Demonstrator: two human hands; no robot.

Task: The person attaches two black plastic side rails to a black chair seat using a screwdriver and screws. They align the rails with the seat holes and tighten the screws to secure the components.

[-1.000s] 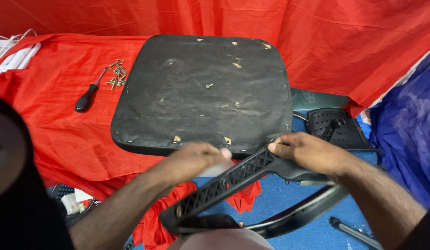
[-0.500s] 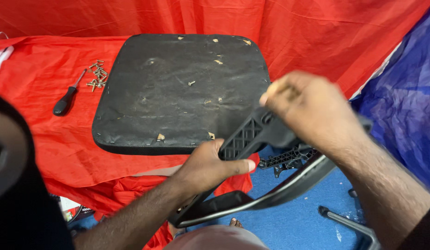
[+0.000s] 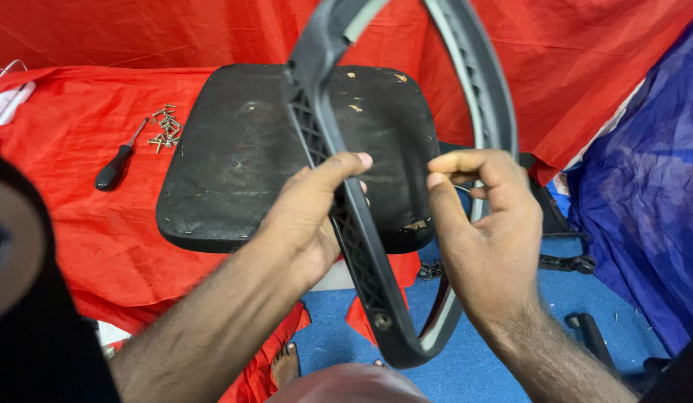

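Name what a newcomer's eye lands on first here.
A black looped plastic armrest fills the middle, raised upright between the left hand and right hand. Behind it a black seat pad lies on red cloth. Left of the pad sit a screwdriver and loose screws.

Red cloth (image 3: 85,216) drapes the back of the scene and spreads forward over the low work surface, creased and evenly lit. Blue cloth (image 3: 645,194) hangs at the right edge, and below it the floor (image 3: 488,366) is covered in blue carpet. A white cord (image 3: 7,97) lies at the far left on the red cloth.
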